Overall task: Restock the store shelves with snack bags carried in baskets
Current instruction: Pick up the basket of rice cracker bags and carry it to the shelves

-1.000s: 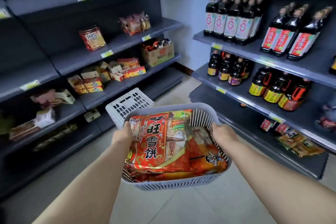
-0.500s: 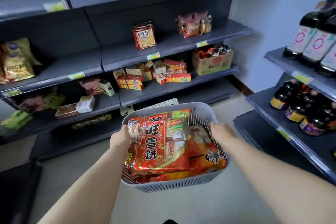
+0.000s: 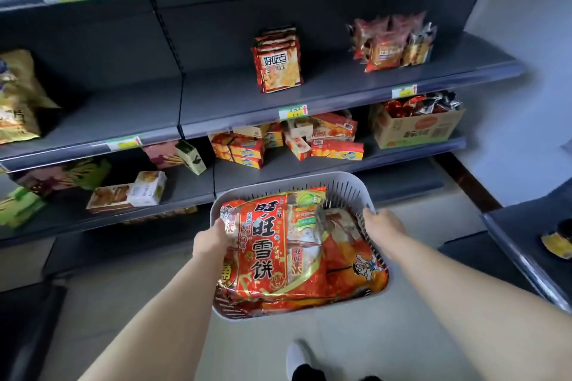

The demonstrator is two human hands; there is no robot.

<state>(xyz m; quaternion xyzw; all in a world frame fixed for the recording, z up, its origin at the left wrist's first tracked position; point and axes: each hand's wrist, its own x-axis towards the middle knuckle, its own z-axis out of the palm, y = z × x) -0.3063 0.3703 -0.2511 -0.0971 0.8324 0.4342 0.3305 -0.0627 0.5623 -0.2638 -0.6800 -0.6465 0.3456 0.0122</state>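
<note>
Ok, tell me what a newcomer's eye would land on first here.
The big red snack bag heaped in the grey basket, low centre, with the left hand and right hand gripping its side rims. Behind, the dark shelves look sparse: upright orange packs on the upper shelf, a cardboard box of packets one shelf down, to the right.

The person has turned left to face the dark grey metal snack shelves (image 3: 340, 86), now nearer and spanning 10 to 2 o'clock. Nearly all the dark sauce bottles (image 3: 558, 243) have swung out past 3 o'clock. The white floor crate is hidden behind the grey slotted plastic basket (image 3: 349, 187). A white shoe (image 3: 298, 356) has appeared at 6 o'clock.
</note>
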